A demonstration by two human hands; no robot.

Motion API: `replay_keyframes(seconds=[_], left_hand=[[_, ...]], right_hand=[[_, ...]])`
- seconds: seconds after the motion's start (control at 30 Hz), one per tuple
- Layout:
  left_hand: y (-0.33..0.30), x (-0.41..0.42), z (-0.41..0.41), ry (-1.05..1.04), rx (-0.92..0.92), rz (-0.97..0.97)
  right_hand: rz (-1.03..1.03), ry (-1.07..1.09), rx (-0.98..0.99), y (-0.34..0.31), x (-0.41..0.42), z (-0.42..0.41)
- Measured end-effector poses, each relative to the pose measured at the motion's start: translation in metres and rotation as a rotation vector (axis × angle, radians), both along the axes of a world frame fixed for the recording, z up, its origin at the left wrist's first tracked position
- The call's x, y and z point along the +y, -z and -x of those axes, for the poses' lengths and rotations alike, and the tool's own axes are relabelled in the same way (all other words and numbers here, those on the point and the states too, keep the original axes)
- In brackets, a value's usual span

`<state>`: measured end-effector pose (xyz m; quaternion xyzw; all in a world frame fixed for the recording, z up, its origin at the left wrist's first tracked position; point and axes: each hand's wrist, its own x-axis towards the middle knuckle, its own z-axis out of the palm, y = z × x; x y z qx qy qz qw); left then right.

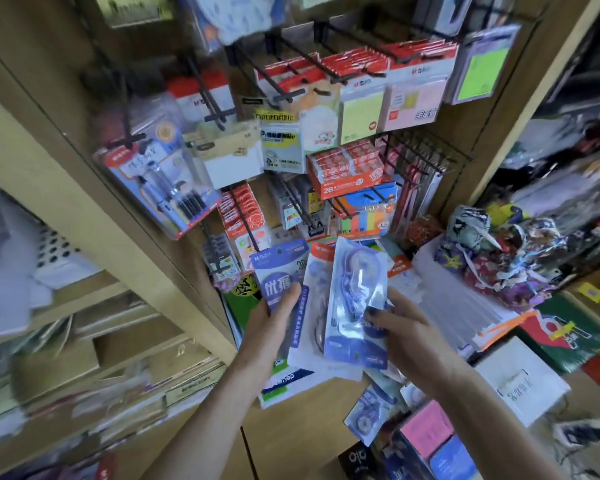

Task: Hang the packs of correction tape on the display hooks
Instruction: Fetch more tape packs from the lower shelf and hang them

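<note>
While both hands are raised before the display rack (326,140), the clear blister pack of correction tape (357,299) stands nearly upright just below the rack's lowest hooks, its blue dispenser visible through the plastic. The right hand (406,327) grips this pack at its lower right edge, thumb pressed on the front. Just left of it, and partly behind it, the left hand (274,327) holds a fanned stack of packs: a blue-carded pack (278,268) with white characters in front, and a pack with an orange-red top (317,258) between that one and the clear pack; the thumb lies across the blue card. Below the clear pack another correction tape pack (368,410) lies loose on the cluttered counter, near a pink pad (426,427). Above the clear pack, on the rack, hang coloured sticky tabs (368,216) and an orange box marked 2B (347,174); higher still are sticky note pads (361,112) with red headers on long black hooks (291,57). Up and to the left of the clear pack hangs a blister pack of pens (167,181). To its right sits a heap of patterned fabric pouches (499,251) on white boxes.
</note>
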<state>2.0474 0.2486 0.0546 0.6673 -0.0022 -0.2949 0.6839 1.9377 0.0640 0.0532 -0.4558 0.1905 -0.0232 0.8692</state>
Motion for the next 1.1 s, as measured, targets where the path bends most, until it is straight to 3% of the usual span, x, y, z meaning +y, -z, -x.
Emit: replay_keyframes(seconds=[0.17,0.53,0.77,0.93,1.1], left_hand=[[-0.008,0.000,0.002,0.000,-0.018,-0.054],[-0.015,0.003,-0.012,-0.237,0.015,0.062],[-0.026,0.005,-0.022,-0.221,-0.066,-0.031],[-0.030,0.006,-0.025,-0.188,-0.096,-0.047],[-0.031,0.004,-0.024,-0.179,-0.083,-0.033]], right_hand=[[0.033,0.032,0.036,-0.015,0.002,-0.007],[-0.112,0.245,0.088,-0.023,-0.018,-0.001],[0.215,0.005,0.012,-0.066,-0.041,0.005],[0.727,-0.384,-0.072,-0.121,-0.065,-0.008],[0.989,-0.420,0.025,-0.140,-0.070,-0.030]])
